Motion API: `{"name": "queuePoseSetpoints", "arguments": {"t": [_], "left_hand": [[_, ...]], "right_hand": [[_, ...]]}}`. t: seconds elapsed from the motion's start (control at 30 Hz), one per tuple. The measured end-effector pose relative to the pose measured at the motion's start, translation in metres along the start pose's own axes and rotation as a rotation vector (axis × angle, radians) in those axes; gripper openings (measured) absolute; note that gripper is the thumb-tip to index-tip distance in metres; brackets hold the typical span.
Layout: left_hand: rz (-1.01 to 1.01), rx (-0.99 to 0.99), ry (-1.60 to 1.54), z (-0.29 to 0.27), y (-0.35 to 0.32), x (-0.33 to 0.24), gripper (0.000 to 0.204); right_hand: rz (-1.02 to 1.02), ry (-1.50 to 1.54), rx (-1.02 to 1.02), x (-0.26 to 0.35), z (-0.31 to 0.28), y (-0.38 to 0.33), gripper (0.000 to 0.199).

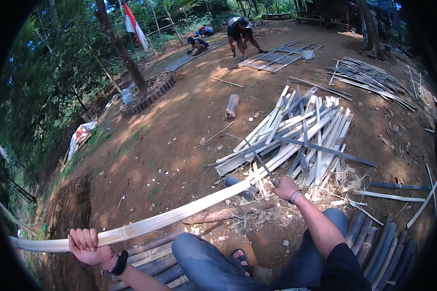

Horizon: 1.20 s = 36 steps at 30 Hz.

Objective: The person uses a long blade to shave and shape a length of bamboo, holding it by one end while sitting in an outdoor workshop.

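My left hand (86, 247), with a black band at its wrist, is closed round a long pale bamboo strip (165, 222) near its left end. The strip runs up to the right, past my right hand, toward a pile of split bamboo (296, 131). In my right hand (286, 189) is the handle of a long-bladed machete (258, 158). Its narrow dark blade points up and left and crosses over the strip; whether the edge touches it I cannot tell. Below the strip lie a brown log (228, 214) and a short dark bamboo piece (238, 183).
Curly shavings (250, 220) litter the ground. Bamboo poles lie at lower left (153, 257) and lower right (381, 250). Farther off, one person (240, 31) bends beside a bamboo lattice (281, 56); another person (197, 46) crouches. More strips (369, 77) are heaped at far right.
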<state>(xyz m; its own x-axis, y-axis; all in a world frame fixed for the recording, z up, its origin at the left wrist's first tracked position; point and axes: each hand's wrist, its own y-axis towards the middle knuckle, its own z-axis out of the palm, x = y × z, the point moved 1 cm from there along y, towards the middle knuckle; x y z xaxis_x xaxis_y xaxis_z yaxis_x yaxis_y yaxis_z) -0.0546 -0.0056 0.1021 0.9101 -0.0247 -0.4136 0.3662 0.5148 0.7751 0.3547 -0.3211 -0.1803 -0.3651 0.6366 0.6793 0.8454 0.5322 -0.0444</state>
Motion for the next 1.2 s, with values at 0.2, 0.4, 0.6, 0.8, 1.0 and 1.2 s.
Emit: {"name": "queuePoseSetpoints", "arguments": {"t": [0.2,0.4,0.6,0.8,1.0,1.2], "left_hand": [[-0.010,0.002,0.002,-0.006,-0.005,0.006,0.037],[0.011,-0.124,-0.043,-0.028,-0.024,0.004,0.038],[-0.025,-0.173,-0.128,-0.040,-0.040,0.023,0.037],[-0.017,-0.170,-0.111,-0.033,-0.045,0.033,0.037],[-0.021,-0.132,-0.112,-0.023,-0.046,0.035,0.037],[0.010,-0.090,-0.099,-0.011,-0.048,0.036,0.036]], "right_hand": [[0.038,0.320,0.030,0.016,-0.011,-0.005,0.037],[0.039,0.923,0.088,0.035,-0.016,-0.011,0.030],[0.005,1.005,0.069,0.024,-0.013,-0.009,0.027],[0.058,1.065,0.064,0.026,-0.013,-0.014,0.021],[0.161,1.176,0.113,0.022,-0.010,-0.009,0.018],[0.191,1.209,0.201,0.017,-0.002,-0.003,0.015]]}}
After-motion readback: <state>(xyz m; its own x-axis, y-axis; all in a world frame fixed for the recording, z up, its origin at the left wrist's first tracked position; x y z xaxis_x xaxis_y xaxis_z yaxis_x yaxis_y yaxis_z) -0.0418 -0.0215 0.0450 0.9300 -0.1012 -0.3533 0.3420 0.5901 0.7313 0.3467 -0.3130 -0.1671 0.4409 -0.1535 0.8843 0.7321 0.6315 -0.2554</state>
